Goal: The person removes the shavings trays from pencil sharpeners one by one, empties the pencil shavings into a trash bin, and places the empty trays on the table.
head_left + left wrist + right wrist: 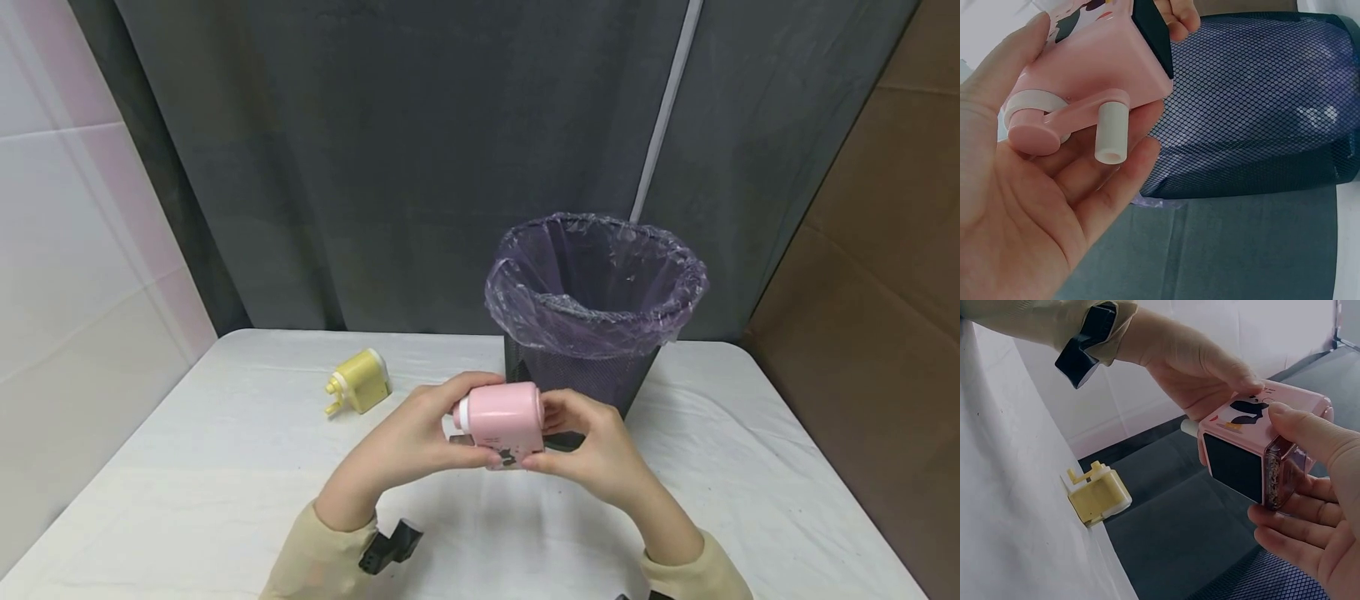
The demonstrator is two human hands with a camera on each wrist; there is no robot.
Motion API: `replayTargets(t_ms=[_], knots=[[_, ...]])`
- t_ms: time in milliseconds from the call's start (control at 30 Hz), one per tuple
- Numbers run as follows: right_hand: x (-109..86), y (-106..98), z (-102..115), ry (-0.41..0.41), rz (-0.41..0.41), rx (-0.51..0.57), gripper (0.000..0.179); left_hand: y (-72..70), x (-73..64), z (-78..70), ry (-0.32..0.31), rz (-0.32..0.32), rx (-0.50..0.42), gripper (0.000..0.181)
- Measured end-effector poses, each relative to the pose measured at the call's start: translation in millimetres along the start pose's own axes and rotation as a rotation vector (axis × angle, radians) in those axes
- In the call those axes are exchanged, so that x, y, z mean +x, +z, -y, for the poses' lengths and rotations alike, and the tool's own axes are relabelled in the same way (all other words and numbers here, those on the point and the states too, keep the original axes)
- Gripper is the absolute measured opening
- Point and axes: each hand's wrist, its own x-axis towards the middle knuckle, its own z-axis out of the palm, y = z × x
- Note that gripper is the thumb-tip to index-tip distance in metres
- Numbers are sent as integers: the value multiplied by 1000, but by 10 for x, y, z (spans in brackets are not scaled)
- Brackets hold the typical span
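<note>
Pink sharpener (502,417): hung in the air above the near middle of the table (187,483), between the two hands; its crank end faced the left palm, its opposite end faced the right hand.
Left hand (420,433): grasped the pink sharpener at the crank end; the thumb pressed the printed side, the other fingers lay behind and under the body; the crank (1085,112), with its white knob (1112,134), sat just over those fingers.
Right hand (600,450): grasped the other end; the thumb touched the printed side beside the panda picture (1244,412), the fingers reached around near the clear drawer (1275,478) (it looked to have shavings in it).
Dark base (1232,465): faced outward from the body, next to the drawer.
Yellow sharpener (362,382): lay on the table beyond the left hand, well apart from both hands.
Mesh bin (607,379): stood upright just beyond the hands, toward the right; a purple liner (615,337) was folded over its rim.
Backdrop: a dark grey curtain (420,167) hung behind the table.
</note>
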Motion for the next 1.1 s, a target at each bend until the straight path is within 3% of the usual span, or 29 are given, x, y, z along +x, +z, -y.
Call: replayTargets(t_ms=[600,1100], knots=[[-6,3,28,32,19,-21,48,-17,3,30,18,33,-23,56],[5,-16,17,69,63,-9,53,-7,-5,46,31,45,15,55]])
